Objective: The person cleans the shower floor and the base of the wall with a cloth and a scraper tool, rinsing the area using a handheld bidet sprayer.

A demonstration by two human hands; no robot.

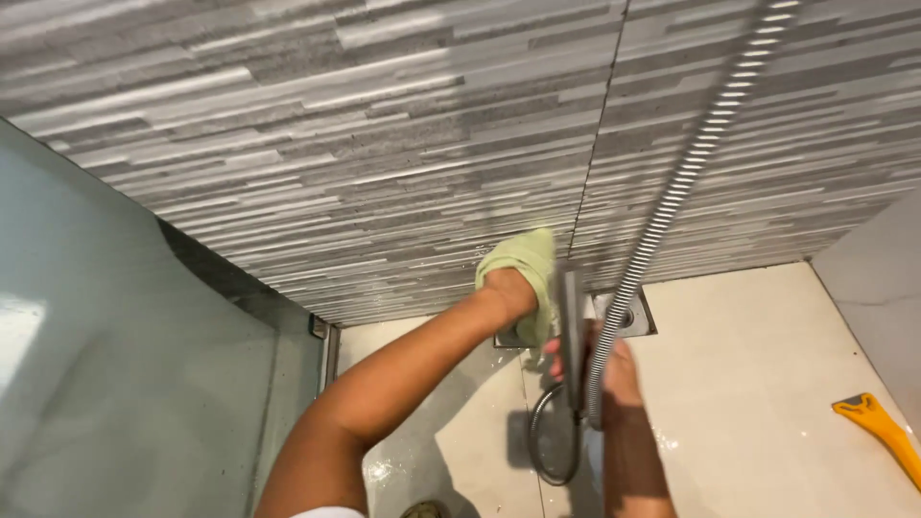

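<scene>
Head view, looking down into a shower stall. The left hand (508, 288) presses a pale green cloth (523, 264) against the lower part of the grey striped wall tiles (384, 144), just above the floor line; its fingers are hidden inside the bunched cloth and closed on it. The right hand (609, 369) is wrapped round the handle of a dark handheld shower head (572, 326), held upright with its head toward the wall, just beside the cloth. From it a ribbed metal hose (672, 201) rises to the upper right edge of the frame, and a slack loop hangs below the hand near the floor. Behind the two hands a square floor drain (635, 317) is set in the cream floor tiles (767, 384), which shine wet around the person's arms. A glass panel (125, 364) closes the stall at left. A yellow-orange scraper (883, 427) lies on the floor at right, well apart from both hands.

Risks, as judged from this arrangement: the wet floor could cause a slip while the person leans toward the wall; the slack hose loop could catch a foot or tug the shower head out of the grip; spray striking the wall at this close range could splash back at the face; the scraper could be stepped on.
</scene>
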